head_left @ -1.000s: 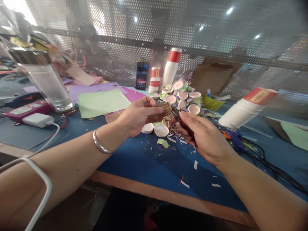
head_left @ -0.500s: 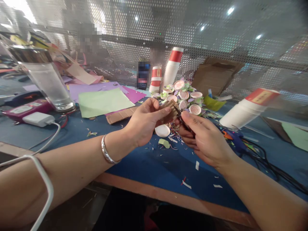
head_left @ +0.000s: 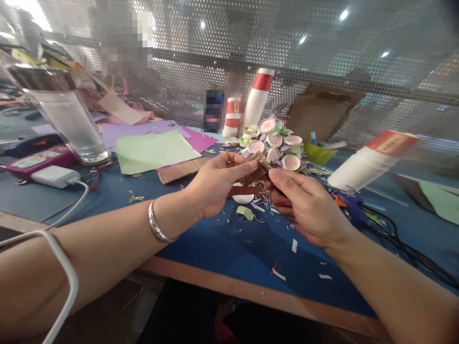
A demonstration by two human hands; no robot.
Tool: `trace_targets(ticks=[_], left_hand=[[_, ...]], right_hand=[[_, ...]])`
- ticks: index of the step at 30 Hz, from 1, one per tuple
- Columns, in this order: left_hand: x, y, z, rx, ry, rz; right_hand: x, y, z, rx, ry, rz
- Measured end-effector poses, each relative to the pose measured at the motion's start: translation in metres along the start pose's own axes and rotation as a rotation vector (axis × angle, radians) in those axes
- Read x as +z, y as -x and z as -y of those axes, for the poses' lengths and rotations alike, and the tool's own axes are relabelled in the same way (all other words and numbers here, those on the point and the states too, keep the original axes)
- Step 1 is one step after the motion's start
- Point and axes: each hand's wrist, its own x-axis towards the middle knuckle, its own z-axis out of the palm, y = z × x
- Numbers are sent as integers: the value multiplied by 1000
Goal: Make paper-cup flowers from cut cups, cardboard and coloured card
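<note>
My left hand (head_left: 224,184) pinches a small piece of brown cardboard (head_left: 254,177) between thumb and fingers, above the blue tabletop. On the right, my right hand (head_left: 301,203) is closed around dark scissors (head_left: 267,172), mostly hidden by the fingers; their blades meet the cardboard's right edge. Below the cardboard lies a white paper disc (head_left: 243,197), partly covered by my left hand. Just behind both hands is a heap of round white discs with pink patterns (head_left: 274,141), mixed with green and purple paper bits. A longer cardboard strip (head_left: 181,171) lies left of my left hand.
Stacked paper cups (head_left: 258,98) stand at the back; another stack (head_left: 369,162) leans at right. Green paper (head_left: 156,152), a water bottle (head_left: 70,119) and a white charger (head_left: 55,177) are on the left. A glue gun (head_left: 353,208) with black cables lies right. Paper scraps litter the front.
The cardboard piece has tilted in my left hand, and the scissors' blades now show less. My right hand has shifted slightly down and to the right.
</note>
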Motion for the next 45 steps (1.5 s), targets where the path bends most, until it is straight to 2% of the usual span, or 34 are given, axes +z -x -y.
trace_targets(ticks=[4, 10, 17, 24, 29, 35, 45], left_hand=[[0, -1, -4, -69, -44, 46], [-5, -1, -2, -35, -80, 80], [-4, 0, -1, -26, -49, 174], [-3, -2, -1, -65, -24, 114], [-7, -2, 0, -20, -74, 173], [-6, 1, -1, -50, -81, 216], [-6, -2, 1, -2, -83, 207]], right_hand=[[-2, 0, 0, -17, 7, 6], [-3, 1, 2, 31, -36, -4], [-6, 2, 5, 7, -26, 21], [-4, 2, 8, -13, -3, -1], [-5, 3, 6, -13, 4, 10], [-9, 7, 9, -49, 40, 54], [-8, 4, 8, -71, 55, 25]])
